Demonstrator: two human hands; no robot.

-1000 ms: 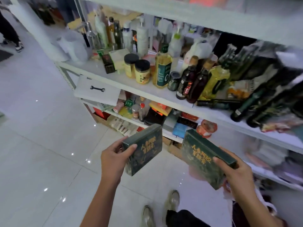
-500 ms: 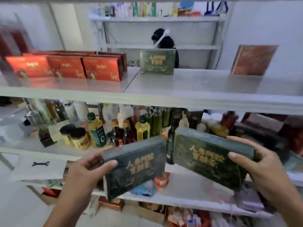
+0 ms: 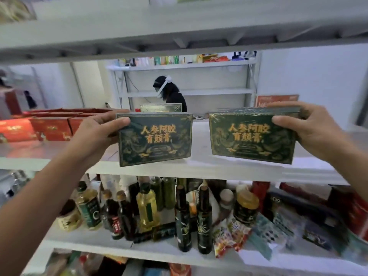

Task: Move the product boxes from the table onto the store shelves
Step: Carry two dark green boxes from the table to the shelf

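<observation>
My left hand (image 3: pixel 99 132) grips the left end of a dark green box with gold lettering (image 3: pixel 157 139), held upright at the front edge of the white shelf (image 3: pixel 199 166). A second, matching green box (image 3: pixel 253 136) is gripped at its right end by my right hand (image 3: pixel 312 130), also upright over the shelf. Whether either box touches the shelf surface I cannot tell. Behind the left box stands a third green box (image 3: pixel 161 108), further back on the same shelf.
Red boxes (image 3: pixel 49 128) line the shelf at left. One reddish box (image 3: pixel 276 100) leans at the back right. The shelf below holds several bottles (image 3: pixel 183 218), jars and packets. A board (image 3: pixel 179 34) spans overhead. A person (image 3: pixel 171 94) stands beyond the shelving.
Both hands have raised the green boxes from below the shelf edge up to shelf level and turned them upright and level. The view has tilted upward.
</observation>
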